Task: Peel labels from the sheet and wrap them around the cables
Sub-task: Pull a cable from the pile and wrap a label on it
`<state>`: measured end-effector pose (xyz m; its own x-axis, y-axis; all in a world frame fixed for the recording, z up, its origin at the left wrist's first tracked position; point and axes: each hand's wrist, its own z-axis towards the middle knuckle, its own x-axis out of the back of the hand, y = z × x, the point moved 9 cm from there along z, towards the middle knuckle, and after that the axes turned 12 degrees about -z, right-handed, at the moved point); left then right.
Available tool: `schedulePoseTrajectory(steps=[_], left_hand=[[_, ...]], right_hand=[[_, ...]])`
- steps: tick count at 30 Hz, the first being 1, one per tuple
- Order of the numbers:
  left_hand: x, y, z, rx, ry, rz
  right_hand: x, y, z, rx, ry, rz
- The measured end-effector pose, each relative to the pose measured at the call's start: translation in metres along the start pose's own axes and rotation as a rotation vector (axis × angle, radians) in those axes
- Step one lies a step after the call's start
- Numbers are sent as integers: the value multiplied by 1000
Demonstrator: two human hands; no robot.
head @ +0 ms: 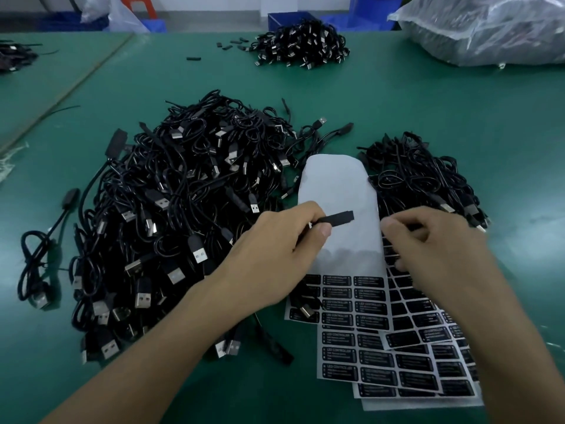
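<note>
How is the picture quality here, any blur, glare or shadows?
Head view: soft, even light; the right hand is motion-blurred, the left hand and the cable piece it pinches sharper; glare whitens the plastic bag; print on the label sheets is soft.

Black labels (339,340) on label sheet (345,209), each headed "LED CONTROLLER" in white; smaller lines beneath too blurred to read

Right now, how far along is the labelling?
Done: the top label sheet is peeled bare at its upper part. In hand: left hand grips a cable's black module; right hand curls at the sheet edge. Left: rows of labels, the big cable pile.
</note>
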<state>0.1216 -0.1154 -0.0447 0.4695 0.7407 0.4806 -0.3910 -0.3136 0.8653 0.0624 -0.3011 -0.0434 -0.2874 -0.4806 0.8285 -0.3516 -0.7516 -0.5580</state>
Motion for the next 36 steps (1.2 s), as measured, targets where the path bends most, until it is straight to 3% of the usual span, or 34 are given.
schedulePoseTrajectory(steps=[5, 8, 11, 17, 36], left_hand=[[-1, -3, 3, 67, 28, -55], [-3, -3, 1, 81, 27, -41], [-5, -1, -1, 80, 9, -65], [-14, 8, -4, 35, -80, -228], [-13, -1, -1, 90, -25, -249]], right_hand=[[-21, 3, -2, -5, -280, 61], [-28, -7, -8, 22, -465, 284], [-21, -18, -13, 54, -546, 529], [-22, -22, -8, 2, -511, 753], [-45, -23, -11, -20, -423, 630]])
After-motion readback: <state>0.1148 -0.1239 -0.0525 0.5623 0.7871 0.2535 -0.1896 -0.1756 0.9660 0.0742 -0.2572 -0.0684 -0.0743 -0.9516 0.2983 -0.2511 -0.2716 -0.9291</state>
